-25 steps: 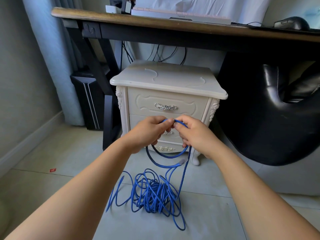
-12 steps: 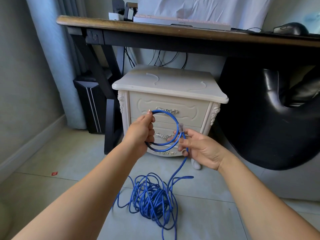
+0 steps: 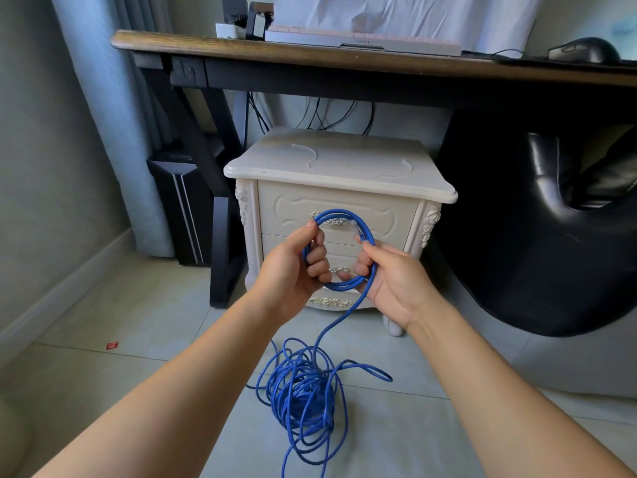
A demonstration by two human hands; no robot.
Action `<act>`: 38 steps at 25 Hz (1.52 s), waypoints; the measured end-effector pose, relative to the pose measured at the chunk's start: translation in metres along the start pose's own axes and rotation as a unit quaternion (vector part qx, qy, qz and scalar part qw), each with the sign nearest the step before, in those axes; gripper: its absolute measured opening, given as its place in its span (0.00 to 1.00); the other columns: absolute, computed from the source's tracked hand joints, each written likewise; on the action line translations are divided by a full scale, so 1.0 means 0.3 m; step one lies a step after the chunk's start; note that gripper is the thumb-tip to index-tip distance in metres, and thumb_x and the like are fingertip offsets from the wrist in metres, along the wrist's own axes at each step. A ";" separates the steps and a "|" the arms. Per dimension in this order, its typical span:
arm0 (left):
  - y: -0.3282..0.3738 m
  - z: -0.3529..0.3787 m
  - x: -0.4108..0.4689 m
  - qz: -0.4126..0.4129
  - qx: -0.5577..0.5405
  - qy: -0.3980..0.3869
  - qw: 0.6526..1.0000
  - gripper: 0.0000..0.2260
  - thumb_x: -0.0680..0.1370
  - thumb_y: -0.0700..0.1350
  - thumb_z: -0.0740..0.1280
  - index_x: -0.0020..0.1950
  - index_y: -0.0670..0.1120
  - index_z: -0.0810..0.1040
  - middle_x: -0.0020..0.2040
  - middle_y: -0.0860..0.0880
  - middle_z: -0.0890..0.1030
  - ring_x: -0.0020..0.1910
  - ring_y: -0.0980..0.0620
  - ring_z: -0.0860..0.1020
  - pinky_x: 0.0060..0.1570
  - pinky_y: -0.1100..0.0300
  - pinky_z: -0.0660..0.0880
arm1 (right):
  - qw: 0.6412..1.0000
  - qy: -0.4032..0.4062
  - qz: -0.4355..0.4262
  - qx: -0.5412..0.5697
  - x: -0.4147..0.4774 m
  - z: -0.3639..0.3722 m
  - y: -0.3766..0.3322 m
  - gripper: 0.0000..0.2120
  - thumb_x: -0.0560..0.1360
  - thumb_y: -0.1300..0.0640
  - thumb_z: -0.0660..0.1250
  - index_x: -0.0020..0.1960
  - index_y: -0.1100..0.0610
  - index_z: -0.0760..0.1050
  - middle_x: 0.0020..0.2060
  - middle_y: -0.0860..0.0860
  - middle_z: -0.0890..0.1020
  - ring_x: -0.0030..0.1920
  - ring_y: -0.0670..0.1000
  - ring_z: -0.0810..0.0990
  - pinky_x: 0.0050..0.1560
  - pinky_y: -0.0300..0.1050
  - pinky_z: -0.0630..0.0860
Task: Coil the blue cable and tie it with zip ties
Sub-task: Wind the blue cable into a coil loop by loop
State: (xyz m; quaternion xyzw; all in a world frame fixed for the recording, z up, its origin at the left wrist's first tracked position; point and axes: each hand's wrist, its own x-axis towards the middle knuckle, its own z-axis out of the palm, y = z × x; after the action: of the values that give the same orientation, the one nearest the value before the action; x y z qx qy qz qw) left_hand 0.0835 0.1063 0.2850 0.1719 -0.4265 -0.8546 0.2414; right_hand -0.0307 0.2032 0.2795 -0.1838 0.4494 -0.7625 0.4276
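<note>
Floor: most of the blue cable lay in a messy tangle, one strand running up to the hands.
Left hand: curled round the small loop's left side.
Right hand: gripped the loop's right side, by the plug.
Risk: tangle could knot when pulled, tbh; loose loop might spring open.
Nightstand: sat behind the loop.

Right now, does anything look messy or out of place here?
Yes. Most of the blue cable lies in a tangled heap on the floor, with only a small loop held between the left hand and right hand. A small red scrap also lies on the tiles at left.
</note>
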 end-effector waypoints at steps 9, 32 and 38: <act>0.010 -0.021 -0.002 -0.055 0.059 -0.007 0.997 0.11 0.80 0.50 0.57 0.44 0.45 0.72 0.28 0.50 0.65 0.24 0.53 0.59 0.32 0.58 0.68 | 0.983 0.004 -0.043 -0.180 0.005 -0.026 -0.008 0.09 0.83 0.62 0.56 0.51 0.58 0.74 0.32 0.50 0.63 0.28 0.45 0.61 0.30 0.39 0.62; -0.005 -0.014 0.017 0.001 0.084 -0.007 0.996 0.17 0.84 0.53 0.56 0.38 0.47 0.69 0.30 0.51 0.61 0.27 0.55 0.58 0.26 0.64 0.63 | 0.993 -0.076 0.014 -0.094 0.004 -0.067 -0.042 0.10 0.81 0.55 0.58 0.44 0.58 0.72 0.26 0.48 0.69 0.28 0.48 0.72 0.44 0.49 0.74; 0.032 -0.034 0.000 -0.105 0.131 -0.067 0.984 0.15 0.80 0.49 0.56 0.38 0.44 0.73 0.32 0.47 0.74 0.30 0.50 0.75 0.35 0.59 0.77 | 0.907 -0.032 -0.083 -0.411 0.016 -0.026 -0.038 0.12 0.83 0.55 0.57 0.42 0.54 0.72 0.25 0.45 0.65 0.25 0.45 0.63 0.34 0.45 0.65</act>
State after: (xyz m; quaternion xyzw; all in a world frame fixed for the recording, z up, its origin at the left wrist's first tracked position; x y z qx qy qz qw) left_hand 0.0910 0.0948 0.2869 0.1881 -0.5294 -0.8217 0.0963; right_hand -0.0443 0.2059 0.2844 -0.4042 0.6920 -0.5369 0.2637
